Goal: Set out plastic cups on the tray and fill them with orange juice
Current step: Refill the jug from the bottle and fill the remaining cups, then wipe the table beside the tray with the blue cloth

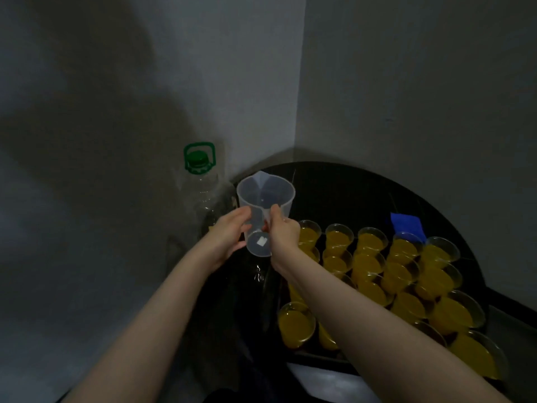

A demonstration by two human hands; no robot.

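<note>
I hold an empty clear plastic measuring jug point(263, 205) in the air, tilted with its mouth and spout toward the wall corner. My right hand point(283, 232) grips its handle. My left hand point(225, 237) cups its side and base. To the right, several plastic cups filled with orange juice point(369, 261) stand packed in rows on a dark tray point(316, 357). My right forearm crosses over the nearest cups and hides part of them.
A large clear empty-looking bottle with a green cap and handle point(200, 181) stands by the wall, left of the jug. A blue cloth point(406, 223) lies on the dark round table point(348, 187) behind the cups. Walls close in behind and to the right.
</note>
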